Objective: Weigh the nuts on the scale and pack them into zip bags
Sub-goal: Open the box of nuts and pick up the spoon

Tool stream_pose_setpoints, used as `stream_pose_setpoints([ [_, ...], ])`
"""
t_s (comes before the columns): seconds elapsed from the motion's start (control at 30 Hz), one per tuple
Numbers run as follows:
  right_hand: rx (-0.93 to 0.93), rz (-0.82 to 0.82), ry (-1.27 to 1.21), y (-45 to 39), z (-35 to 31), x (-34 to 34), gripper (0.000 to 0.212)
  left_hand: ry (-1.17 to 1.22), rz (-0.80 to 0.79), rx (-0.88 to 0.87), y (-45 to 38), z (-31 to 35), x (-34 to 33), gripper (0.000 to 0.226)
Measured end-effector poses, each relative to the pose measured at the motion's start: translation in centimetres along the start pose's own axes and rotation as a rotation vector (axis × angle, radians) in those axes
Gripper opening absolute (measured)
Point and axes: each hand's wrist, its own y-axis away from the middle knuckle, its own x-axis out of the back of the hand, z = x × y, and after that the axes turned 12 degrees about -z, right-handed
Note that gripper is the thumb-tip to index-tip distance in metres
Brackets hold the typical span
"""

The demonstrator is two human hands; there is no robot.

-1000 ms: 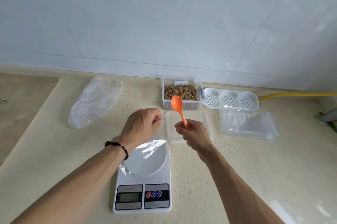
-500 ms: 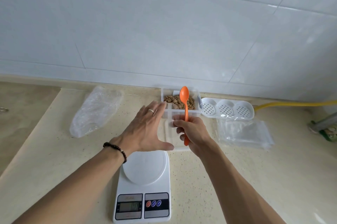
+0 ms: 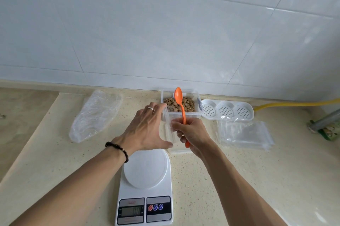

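Toward the worktop's back edge, the nuts point(image 3: 180, 104) sit in their clear tub point(image 3: 195, 114). Fingers of the right hand point(image 3: 191, 132) are curled round the orange spoon point(image 3: 181, 108); the left hand point(image 3: 147, 128), fingers straight, steadies a clear zip bag point(image 3: 170, 128). Best to hold its mouth wide beside the tub, then scoop, keeping spills off the scale point(image 3: 145, 187).

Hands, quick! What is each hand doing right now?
Left hand: open, fingers straight, touching a clear bag.
Right hand: closed around the spoon.
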Motion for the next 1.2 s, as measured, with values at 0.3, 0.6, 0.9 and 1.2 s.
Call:
stream_pose_setpoints([
  [0.3,0.035,-0.021,0.053,-0.7,0.4,-0.8,0.008,0.064,-0.097,0.059,-0.2,0.1,-0.9,0.132],
  [0.6,-0.073,0.000,0.102,-2.0,1.4,1.1,0.012,0.218,0.010,0.040,-1.4,-0.1,-1.9,0.095],
  [0.9,0.046,0.210,0.608,-7.2,-0.5,7.8,0.018,0.257,0.015,0.177,-4.9,-0.8,-2.8,0.097],
  [1.2,0.160,0.246,0.743,-10.5,-1.9,12.2,0.017,0.289,0.057,0.287,-6.9,-0.8,-3.0,0.094],
])
